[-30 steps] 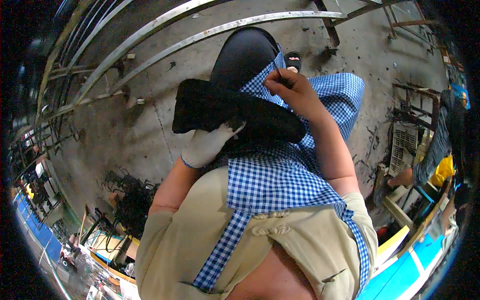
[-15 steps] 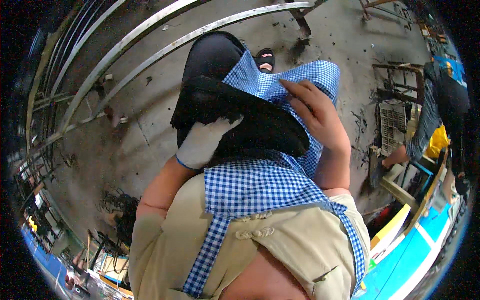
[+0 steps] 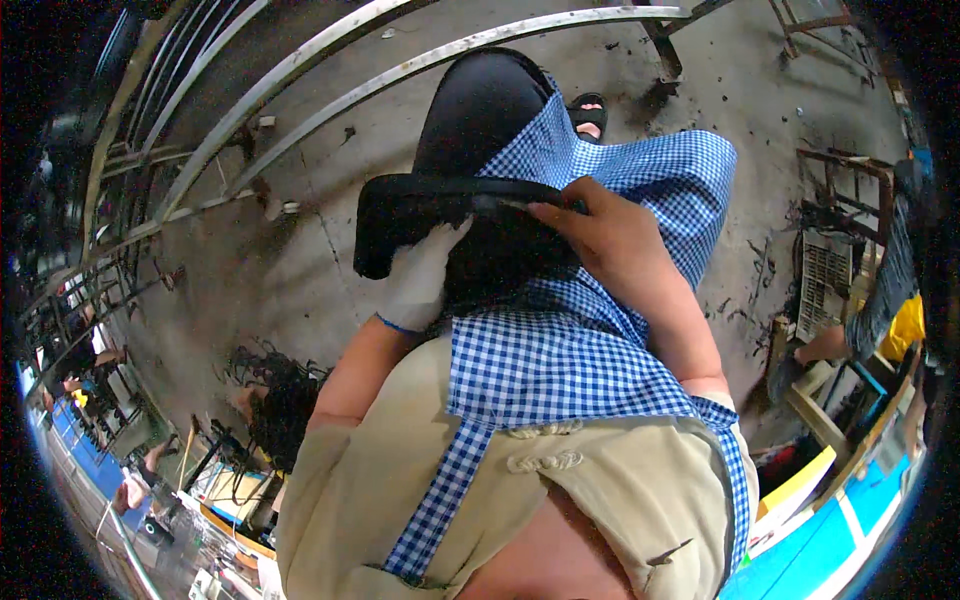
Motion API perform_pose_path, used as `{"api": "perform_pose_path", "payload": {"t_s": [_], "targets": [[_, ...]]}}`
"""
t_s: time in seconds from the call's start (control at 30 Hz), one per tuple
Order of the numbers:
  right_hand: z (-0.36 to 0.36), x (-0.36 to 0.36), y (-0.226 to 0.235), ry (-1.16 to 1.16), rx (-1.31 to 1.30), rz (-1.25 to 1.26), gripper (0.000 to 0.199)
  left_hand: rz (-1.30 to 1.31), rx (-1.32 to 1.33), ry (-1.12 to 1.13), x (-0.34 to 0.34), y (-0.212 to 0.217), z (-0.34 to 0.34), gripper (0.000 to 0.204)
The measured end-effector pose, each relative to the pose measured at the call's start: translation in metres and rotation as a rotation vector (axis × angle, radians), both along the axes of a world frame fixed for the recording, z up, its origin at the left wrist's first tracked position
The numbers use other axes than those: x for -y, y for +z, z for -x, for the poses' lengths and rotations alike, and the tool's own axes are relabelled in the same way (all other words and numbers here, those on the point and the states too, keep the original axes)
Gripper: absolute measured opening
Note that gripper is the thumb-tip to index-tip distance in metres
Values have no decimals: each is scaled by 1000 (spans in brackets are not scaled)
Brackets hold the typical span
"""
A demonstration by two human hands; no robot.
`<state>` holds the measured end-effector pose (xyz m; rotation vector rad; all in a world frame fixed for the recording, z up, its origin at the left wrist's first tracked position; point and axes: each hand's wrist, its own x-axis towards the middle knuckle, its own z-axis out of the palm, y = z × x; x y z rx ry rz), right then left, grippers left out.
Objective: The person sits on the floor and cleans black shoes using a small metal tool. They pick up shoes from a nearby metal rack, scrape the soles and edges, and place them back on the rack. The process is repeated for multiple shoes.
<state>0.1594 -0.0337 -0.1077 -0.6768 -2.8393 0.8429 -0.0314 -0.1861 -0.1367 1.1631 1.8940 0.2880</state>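
A soft-looking black piece (image 3: 400, 220) lies across my lap, over a blue-and-white checked apron (image 3: 570, 360); what kind of thing it is I cannot make out. My left hand (image 3: 425, 275), in a whitish glove with a blue cuff edge, grips its near left part, thumb on top and the other fingers mostly hidden. My bare right hand (image 3: 610, 230) pinches its far right edge between thumb and fingers. The upper edge of the piece stands raised between the two hands.
Long metal rails (image 3: 330, 125) run across the far left above the grey floor (image 3: 300, 260). On the right are a wooden stool (image 3: 850, 190), a pale crate (image 3: 825, 270) and another person's leg (image 3: 870, 300). A blue-topped table (image 3: 800, 560) stands at the lower right.
My right hand has gone from hovering with fingers extended to pinching the black piece's edge. The piece has tilted up and looks narrower. The whole view has shifted.
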Motion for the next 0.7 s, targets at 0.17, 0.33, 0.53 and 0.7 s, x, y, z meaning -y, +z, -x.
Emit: {"api": "perform_pose_path", "payload": {"t_s": [0.17, 0.33, 0.53, 0.7], "targets": [[14, 0, -2, 0, 100, -38, 22, -38, -150, -142, 0, -6, -1, 42], [19, 1, -4, 7, 116, -104, 19, 6, -82, -125, -4, -8, 0, 41], [25, 0, -16, -43, -13, -46, 25, -196, -164, -168, 8, -16, 1, 38], [28, -20, -12, -202, -279, 279, 41, -363, 347, 223, 9, -6, 11, 32]]}}
